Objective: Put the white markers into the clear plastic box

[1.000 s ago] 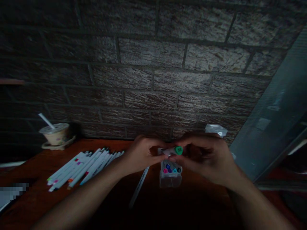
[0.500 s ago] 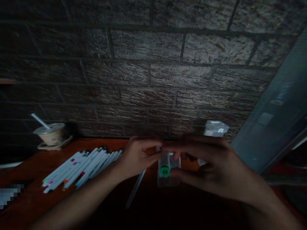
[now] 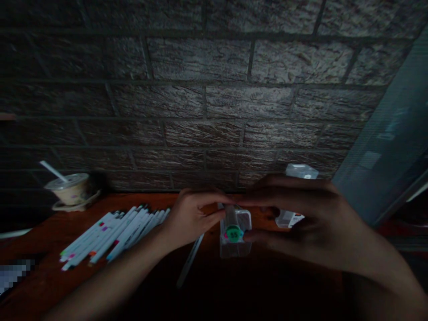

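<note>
A clear plastic box (image 3: 236,251) stands on the table before me. Inside it is a marker with a round green cap (image 3: 233,234), the cap end facing me and bearing a number; a pink and a blue cap show beside it. My left hand (image 3: 197,218) is closed at the box's upper left edge, thumb and forefinger pinching there. My right hand (image 3: 297,227) is on the right with thumb and fingers apart; its thumb tip is close by the green cap, and whether it touches is unclear.
Many white markers (image 3: 117,236) with coloured ends lie in a pile on the brown table (image 3: 160,294). A single marker (image 3: 190,261) lies left of the box. Another clear plastic case (image 3: 286,217) stands behind my right hand. A lidded cup (image 3: 70,189) is at far left, against a brick wall.
My right hand's fingers have spread and drawn away to the right from the green-capped marker. The cap now sits slightly higher and further right. My left hand has hardly moved.
</note>
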### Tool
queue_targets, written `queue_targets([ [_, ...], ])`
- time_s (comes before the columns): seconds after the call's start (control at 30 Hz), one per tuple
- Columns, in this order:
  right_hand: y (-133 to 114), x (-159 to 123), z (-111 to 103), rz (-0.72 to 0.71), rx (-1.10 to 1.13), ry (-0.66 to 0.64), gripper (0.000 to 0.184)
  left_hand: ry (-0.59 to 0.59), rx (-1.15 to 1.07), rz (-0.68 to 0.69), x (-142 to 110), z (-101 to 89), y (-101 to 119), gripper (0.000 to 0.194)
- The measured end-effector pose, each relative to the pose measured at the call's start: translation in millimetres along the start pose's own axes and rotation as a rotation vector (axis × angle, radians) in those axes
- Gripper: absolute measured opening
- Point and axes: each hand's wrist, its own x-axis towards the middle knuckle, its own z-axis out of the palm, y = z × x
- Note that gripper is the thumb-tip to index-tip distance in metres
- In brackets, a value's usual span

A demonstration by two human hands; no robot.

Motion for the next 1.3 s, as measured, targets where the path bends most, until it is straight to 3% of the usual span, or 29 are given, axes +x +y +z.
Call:
queue_targets([
  [0.53, -11.6, 1.4, 8.9, -0.022, 0.082, 0.005, 0.031, -0.007, 0.119, 0.117, 1.3, -2.4, 4.5, 0.012],
  [0.67, -12.1, -0.5, 4.3, -0.041, 0.022, 0.021, 0.019, -0.034, 0.147, 0.092, 0.9, -1.7, 6.4, 0.011],
  [0.83, -7.7, -5.2, -8.6, 0.01, -0.055, 0.076, 0.019, -0.056, 0.161, 0.027, 0.9, -2.2, 5.2, 0.01],
  [0.93, 7.5, -8.7, -21.6, 0.182, 0.017, 0.17, 0.015, -0.05, 0.186, -0.005, 0.0, -3.8, 2.4, 0.01],
  [1.03, 37.9, -12.1, -36.9, 0.369, 0.221, 0.196, 0.01, -0.017, 0.175, -0.051, -0.5, -4.2, 1.8, 0.01],
  [1.17, 87.9, -18.4, -47.6, 0.524, 0.499, 0.057, 0.011, 0.116, 0.14, -0.08, 0.2, -2.7, 5.9, 0.019],
  [1.3, 121.4, -23.0, -37.9, 0.605, 0.642, -0.121, 0.013, 0.186, 0.124, -0.03, 0.3, -1.2, 10.7, 0.018],
])
